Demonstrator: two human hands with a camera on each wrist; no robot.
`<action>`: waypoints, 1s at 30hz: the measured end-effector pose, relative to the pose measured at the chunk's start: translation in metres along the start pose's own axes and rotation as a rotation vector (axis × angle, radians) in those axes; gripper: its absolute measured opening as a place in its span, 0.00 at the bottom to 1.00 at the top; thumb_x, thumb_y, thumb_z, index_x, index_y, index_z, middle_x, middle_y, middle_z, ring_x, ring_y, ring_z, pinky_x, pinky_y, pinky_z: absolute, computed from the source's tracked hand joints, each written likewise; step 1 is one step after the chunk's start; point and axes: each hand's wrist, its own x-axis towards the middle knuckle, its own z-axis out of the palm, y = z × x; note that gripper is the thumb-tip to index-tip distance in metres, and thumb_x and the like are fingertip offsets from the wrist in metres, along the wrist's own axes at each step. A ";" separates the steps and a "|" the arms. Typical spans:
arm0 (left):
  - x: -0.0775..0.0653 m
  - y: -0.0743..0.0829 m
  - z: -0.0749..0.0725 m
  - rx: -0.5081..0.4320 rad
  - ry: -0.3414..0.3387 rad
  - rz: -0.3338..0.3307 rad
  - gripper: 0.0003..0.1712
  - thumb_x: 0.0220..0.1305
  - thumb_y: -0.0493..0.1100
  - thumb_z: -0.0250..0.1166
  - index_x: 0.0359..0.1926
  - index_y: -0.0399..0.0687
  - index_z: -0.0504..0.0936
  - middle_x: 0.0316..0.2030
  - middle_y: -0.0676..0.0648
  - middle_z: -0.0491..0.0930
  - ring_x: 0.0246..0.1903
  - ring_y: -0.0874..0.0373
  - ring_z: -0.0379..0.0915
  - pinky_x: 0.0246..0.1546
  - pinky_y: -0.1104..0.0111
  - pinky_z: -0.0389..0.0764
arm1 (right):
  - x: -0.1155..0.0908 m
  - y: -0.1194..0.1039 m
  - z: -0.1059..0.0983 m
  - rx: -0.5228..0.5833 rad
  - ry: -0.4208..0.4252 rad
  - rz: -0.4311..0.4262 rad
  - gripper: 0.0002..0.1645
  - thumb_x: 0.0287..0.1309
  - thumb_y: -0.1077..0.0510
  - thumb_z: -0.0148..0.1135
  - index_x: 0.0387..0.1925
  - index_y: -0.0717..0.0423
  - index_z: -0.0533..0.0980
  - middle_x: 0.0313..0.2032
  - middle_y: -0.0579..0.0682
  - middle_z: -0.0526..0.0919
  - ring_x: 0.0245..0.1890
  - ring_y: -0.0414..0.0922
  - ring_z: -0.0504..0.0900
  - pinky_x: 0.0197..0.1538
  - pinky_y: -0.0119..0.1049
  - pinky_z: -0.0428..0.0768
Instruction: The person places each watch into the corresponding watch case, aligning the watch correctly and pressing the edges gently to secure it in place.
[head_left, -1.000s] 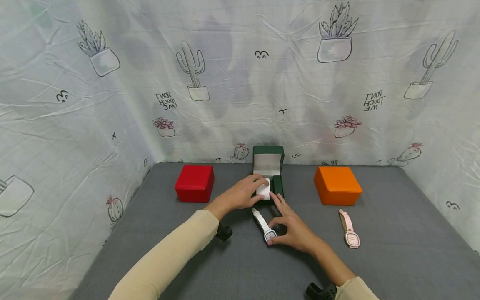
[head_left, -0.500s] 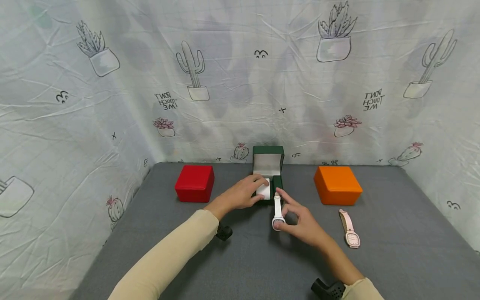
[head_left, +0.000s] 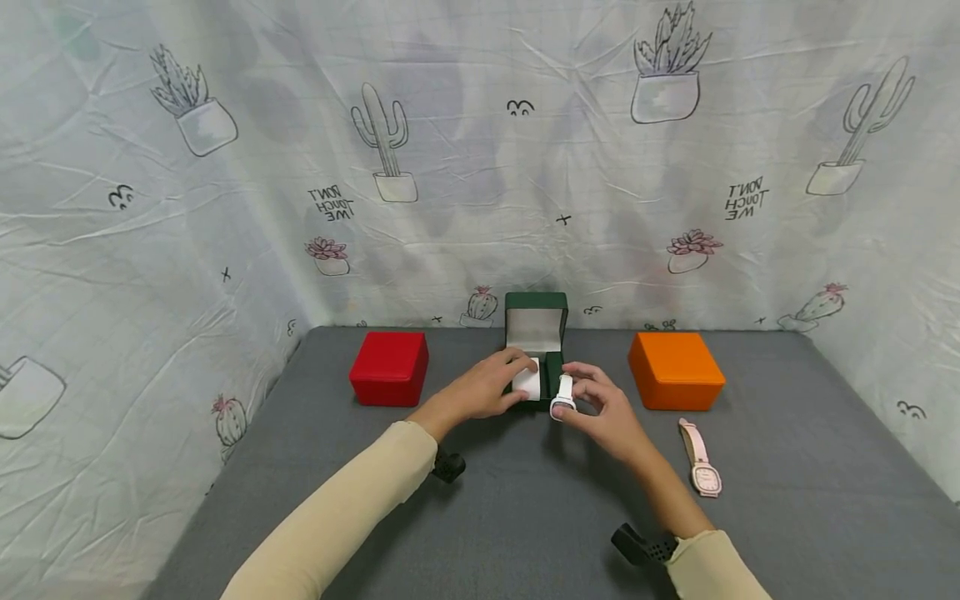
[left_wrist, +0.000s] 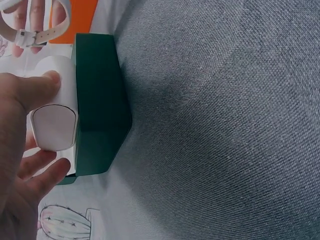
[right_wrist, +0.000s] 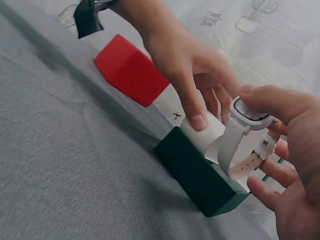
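Note:
An open green watch box stands at the back middle, lid raised. My left hand pinches a white watch cushion at the box's opening, thumb on one side and fingers on the other. Just right of the box, my right hand holds a white wristwatch above the table. The thumb is on the watch's face, and its strap forms a loop with the buckle by the fingers. In the head view the fingers hide part of both cushion and watch.
To the left stands a closed red box, to the right a closed orange box. A pink wristwatch lies on the grey tablecloth in front of the orange box. A printed curtain hangs behind.
My right hand has lifted the white wristwatch off the table and brought it up toward the right side of the green box. The left hand has stayed at the cushion.

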 end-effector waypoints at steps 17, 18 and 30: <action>0.002 0.001 0.005 -0.045 0.013 -0.022 0.25 0.64 0.50 0.64 0.60 0.57 0.68 0.61 0.49 0.61 0.47 0.58 0.71 0.49 0.66 0.78 | 0.009 0.008 0.001 0.110 0.102 0.144 0.17 0.55 0.62 0.68 0.39 0.67 0.70 0.61 0.60 0.70 0.54 0.40 0.72 0.63 0.53 0.69; 0.002 0.001 0.005 -0.048 0.015 -0.028 0.25 0.64 0.50 0.65 0.59 0.58 0.68 0.62 0.50 0.60 0.46 0.58 0.72 0.49 0.66 0.78 | 0.009 0.008 0.001 0.111 0.096 0.152 0.17 0.56 0.62 0.68 0.40 0.67 0.70 0.62 0.59 0.70 0.53 0.40 0.73 0.62 0.49 0.71; 0.000 0.008 0.002 -0.106 0.151 0.053 0.30 0.58 0.49 0.70 0.59 0.53 0.68 0.64 0.48 0.62 0.59 0.57 0.66 0.57 0.65 0.76 | 0.012 0.006 0.004 0.322 0.086 0.267 0.30 0.59 0.63 0.64 0.59 0.54 0.61 0.62 0.56 0.66 0.50 0.37 0.78 0.46 0.28 0.80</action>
